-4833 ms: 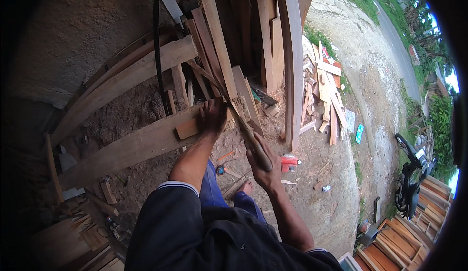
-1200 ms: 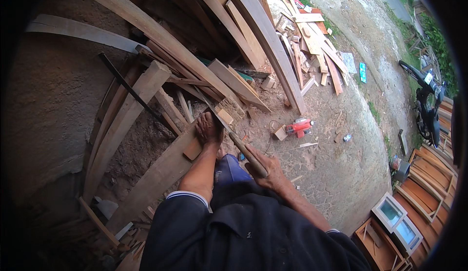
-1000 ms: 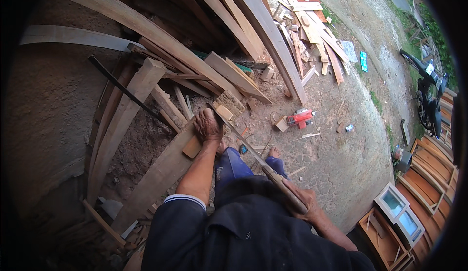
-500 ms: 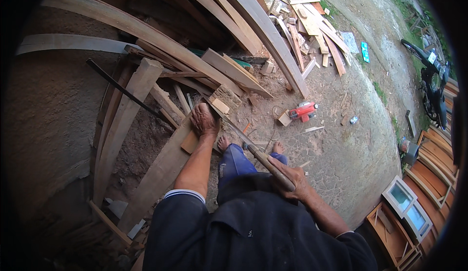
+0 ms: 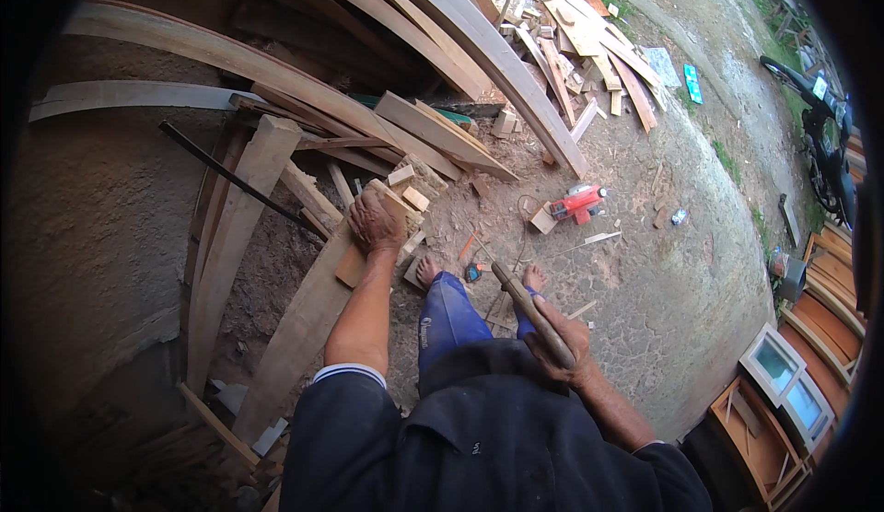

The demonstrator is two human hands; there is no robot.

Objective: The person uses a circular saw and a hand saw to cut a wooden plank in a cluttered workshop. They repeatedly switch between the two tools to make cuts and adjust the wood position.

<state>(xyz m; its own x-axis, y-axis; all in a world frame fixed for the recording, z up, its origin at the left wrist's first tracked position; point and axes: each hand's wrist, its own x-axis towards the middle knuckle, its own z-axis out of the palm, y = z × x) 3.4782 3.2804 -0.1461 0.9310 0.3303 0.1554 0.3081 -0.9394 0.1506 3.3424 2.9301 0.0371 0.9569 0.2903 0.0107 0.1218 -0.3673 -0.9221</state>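
Note:
My left hand [image 5: 376, 222] is closed over a narrow piece of wood [image 5: 402, 206], holding it against a rough wooden block [image 5: 421, 178]. Two small offcuts lie beside that hand, a pale one [image 5: 401, 175] and a yellowish one [image 5: 415, 200]. My right hand [image 5: 564, 337] grips the long wooden handle of a machete-like blade [image 5: 500, 271]. The blade shows almost edge-on, its tip pointing up and left, apart from the wood. Under my left forearm a broad plank [image 5: 304, 328] slants down to the left.
A tape measure [image 5: 473, 273] lies between my bare feet. Farther out, a red power tool [image 5: 578, 204] rests near a small block. Long boards [image 5: 497, 61] lean across the upper left. Beyond lies a scrap-wood pile [image 5: 580, 42]; a motorbike [image 5: 824, 139] and wooden frames [image 5: 760, 438] stand at the right.
My right hand has drawn the blade back, down and right, away from the wood by my left hand. A pale offcut now shows beside my left hand's fingers.

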